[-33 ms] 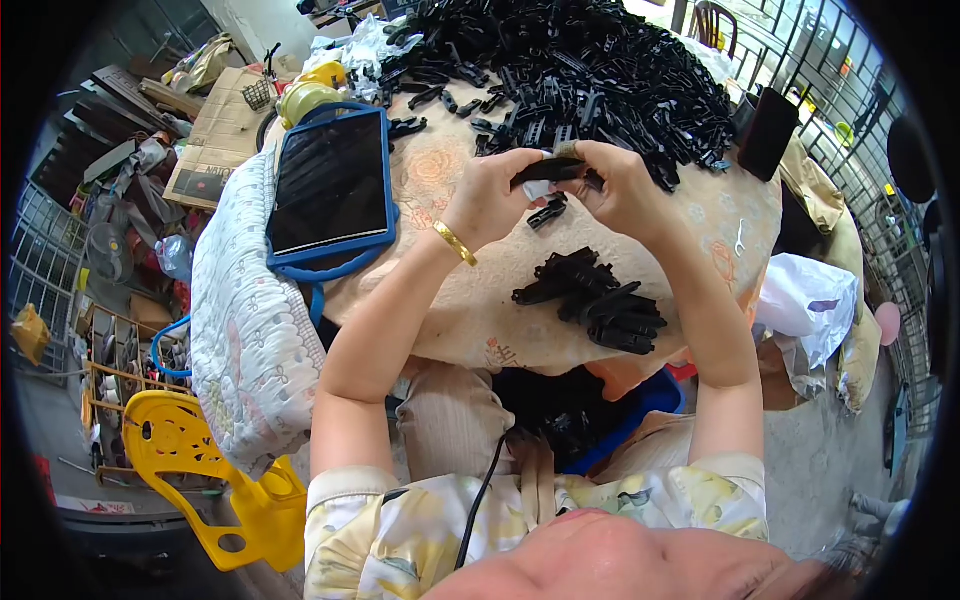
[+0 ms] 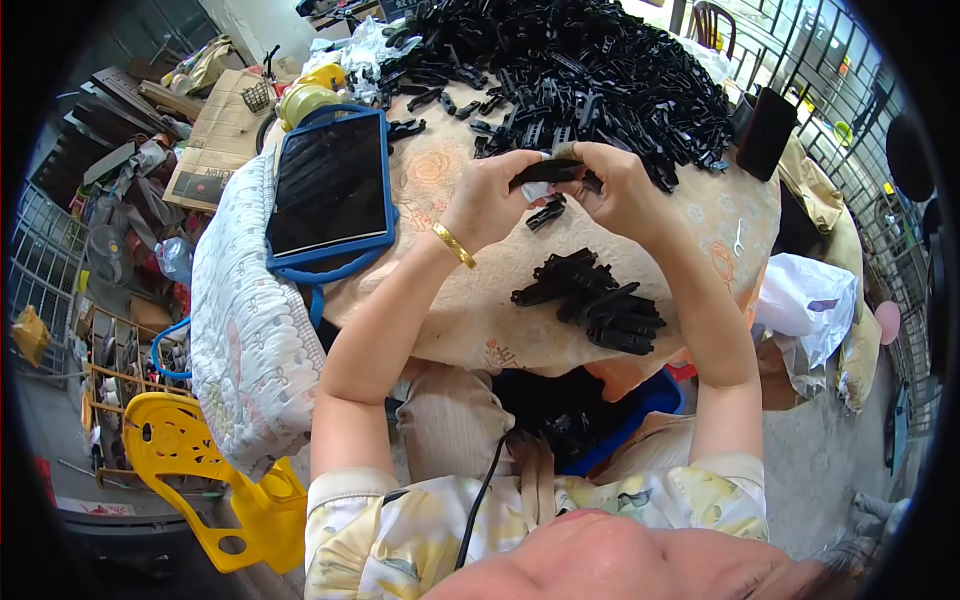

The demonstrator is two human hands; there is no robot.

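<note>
Both hands are raised over the table's middle, holding one black plastic part (image 2: pixel 545 172) between them. My left hand (image 2: pixel 485 205), with a gold bangle at its wrist, pinches the part's left end. My right hand (image 2: pixel 622 195) has bent fingers closed on the right end. A small white piece (image 2: pixel 536 190) shows at my left fingertips; its kind I cannot make out. Just below the hands lies a single black part (image 2: pixel 547 213). Closer to me is a small heap of similar slender black parts (image 2: pixel 622 318). Beyond the hands spreads a large pile of black parts (image 2: pixel 590 70).
A tablet in a blue case (image 2: pixel 391 190) lies left on the patterned tablecloth (image 2: pixel 440 335), beside a white quilted cover (image 2: pixel 235 320). A dark upright slab (image 2: pixel 768 135) stands right. Below the near edge is a blue tub (image 2: pixel 662 398). A yellow chair (image 2: pixel 170 430) and white plastic bag (image 2: pixel 810 300) flank the table.
</note>
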